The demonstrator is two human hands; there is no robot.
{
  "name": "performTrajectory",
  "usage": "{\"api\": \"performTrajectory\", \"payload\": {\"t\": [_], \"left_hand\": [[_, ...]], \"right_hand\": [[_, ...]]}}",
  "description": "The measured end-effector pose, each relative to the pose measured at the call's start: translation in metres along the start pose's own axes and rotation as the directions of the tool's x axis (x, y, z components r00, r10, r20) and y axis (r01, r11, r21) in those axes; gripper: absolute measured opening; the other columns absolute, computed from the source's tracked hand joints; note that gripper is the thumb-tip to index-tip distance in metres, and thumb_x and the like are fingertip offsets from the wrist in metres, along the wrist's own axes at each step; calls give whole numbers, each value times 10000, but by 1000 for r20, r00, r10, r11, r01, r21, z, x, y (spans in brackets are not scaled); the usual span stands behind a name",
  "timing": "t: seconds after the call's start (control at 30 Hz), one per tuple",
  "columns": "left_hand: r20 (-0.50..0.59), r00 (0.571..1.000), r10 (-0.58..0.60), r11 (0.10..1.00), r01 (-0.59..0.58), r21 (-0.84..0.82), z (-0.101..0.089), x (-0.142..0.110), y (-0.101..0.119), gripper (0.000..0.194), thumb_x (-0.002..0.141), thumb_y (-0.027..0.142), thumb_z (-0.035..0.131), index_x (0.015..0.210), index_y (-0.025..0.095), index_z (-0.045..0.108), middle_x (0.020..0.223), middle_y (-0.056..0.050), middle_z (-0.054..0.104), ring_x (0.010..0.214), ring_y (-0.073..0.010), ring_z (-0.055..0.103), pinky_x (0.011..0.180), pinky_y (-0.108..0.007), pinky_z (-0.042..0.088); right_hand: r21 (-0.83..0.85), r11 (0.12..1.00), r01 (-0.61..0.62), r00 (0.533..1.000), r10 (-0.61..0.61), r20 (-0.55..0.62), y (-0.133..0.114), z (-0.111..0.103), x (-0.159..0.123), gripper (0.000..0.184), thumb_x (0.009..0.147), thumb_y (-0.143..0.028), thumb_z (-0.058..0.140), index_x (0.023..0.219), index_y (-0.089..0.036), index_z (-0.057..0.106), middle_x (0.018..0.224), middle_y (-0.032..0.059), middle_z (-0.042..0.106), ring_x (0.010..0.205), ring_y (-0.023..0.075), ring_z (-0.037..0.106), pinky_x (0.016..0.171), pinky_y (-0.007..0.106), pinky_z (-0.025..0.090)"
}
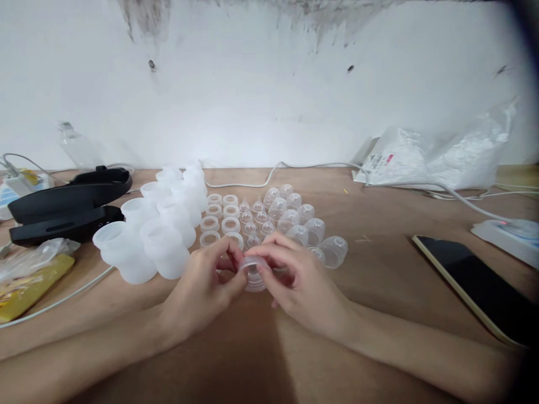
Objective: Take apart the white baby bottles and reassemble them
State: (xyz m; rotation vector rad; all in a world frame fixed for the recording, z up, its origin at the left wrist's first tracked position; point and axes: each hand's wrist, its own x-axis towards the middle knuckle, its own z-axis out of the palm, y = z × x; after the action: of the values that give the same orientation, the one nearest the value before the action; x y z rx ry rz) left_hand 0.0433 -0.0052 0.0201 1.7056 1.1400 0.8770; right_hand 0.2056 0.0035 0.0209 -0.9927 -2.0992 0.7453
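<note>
Both my hands meet at the middle of the table, closed around a translucent screw ring of a baby bottle. My left hand pinches its left side with thumb and fingers. On the opposite side, my right hand grips the rim, its thumb at the opening. Whether a nipple sits inside the ring I cannot make out. Just beyond the hands stand rows of loose rings, clear nipples and clear dome caps. Frosted white bottles without tops stand upright to the left.
At the left lie an open black case and a yellow packet; a clear bottle stands behind. A phone, a power strip and a plastic bag are at the right. A cable runs along the wall.
</note>
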Motion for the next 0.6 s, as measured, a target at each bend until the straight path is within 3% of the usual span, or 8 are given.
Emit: {"api": "performTrajectory", "payload": {"t": [0.23,0.37,0.6], "left_hand": [[-19,993,116,988,-113,101,0,-2,-1,57,826,216,473,807,172,441,753,9,543,651,-95,514,484,-164,424],[5,993,121,981,-120,153,-1,-3,1,116,862,276,422,817,172,449,716,13,527,604,-91,486,445,-158,400],[27,994,102,974,-106,200,0,-1,-1,79,847,232,411,796,176,432,729,13,524,563,-84,476,452,-174,419]], "right_hand": [[-60,996,66,997,-68,-36,2,0,-1,197,846,-144,420,957,-193,576,857,20,487,597,62,499,503,184,476],[-95,985,141,988,-147,-55,2,0,-2,187,856,-155,405,959,-184,558,844,25,488,598,68,487,468,173,440],[-167,966,196,976,-208,-58,5,3,-2,187,842,-113,405,935,-171,556,846,28,499,695,93,505,575,200,457]]}}
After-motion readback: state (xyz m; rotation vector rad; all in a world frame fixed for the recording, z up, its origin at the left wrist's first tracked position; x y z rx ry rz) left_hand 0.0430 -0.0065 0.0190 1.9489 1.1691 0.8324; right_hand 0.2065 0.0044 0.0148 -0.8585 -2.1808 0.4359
